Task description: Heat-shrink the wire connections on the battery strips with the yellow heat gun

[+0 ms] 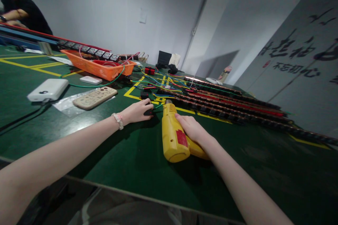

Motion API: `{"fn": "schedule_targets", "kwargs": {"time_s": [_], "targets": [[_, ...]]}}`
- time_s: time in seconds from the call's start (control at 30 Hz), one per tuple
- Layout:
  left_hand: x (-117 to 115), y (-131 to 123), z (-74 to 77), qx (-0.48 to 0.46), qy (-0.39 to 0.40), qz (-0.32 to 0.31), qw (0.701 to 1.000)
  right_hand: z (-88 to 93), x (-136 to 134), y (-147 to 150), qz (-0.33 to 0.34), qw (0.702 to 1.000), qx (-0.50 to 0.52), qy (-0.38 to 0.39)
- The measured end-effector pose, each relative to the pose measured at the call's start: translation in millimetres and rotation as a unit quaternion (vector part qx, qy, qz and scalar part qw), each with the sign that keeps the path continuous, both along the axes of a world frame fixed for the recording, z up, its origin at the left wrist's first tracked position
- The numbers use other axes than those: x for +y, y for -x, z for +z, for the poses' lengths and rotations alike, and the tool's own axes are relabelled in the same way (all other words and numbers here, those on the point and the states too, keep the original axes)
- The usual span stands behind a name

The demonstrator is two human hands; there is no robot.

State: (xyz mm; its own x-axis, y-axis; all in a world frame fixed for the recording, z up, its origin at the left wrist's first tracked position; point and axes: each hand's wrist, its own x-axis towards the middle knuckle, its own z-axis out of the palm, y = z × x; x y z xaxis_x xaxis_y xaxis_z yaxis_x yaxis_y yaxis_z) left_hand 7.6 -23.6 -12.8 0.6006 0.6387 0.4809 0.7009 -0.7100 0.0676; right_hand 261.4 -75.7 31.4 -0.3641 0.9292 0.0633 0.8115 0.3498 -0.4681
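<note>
My right hand [191, 126] is wrapped round the grip of a yellow heat gun [170, 133] with a red label. The gun's metal nozzle points away from me, toward a bundle of coloured wires [169, 86]. To its left, my left hand [138, 111] is closed on a small black connector [148, 111] with a green wire running out of it toward the nozzle. Part of the connector is hidden by the fingers. Just beyond that hand sits another black connector block [144, 95].
Long copper-edged strips [221, 107] lie across the right side of the green table [126, 168]. Farther left are an orange basket [105, 72], a beige phone case [95, 97] and a white power bank [48, 89] with a black cable. Another person [26, 10] sits at the far left.
</note>
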Motion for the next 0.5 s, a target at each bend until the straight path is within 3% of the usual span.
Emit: {"fn": "schedule_targets", "kwargs": {"time_s": [0.5], "targets": [[1.9,-1.8,0.7,0.003,0.004,-0.011,1.000,-1.8,-13.9,17.3,0.034,0.996,0.023,0.083]]}}
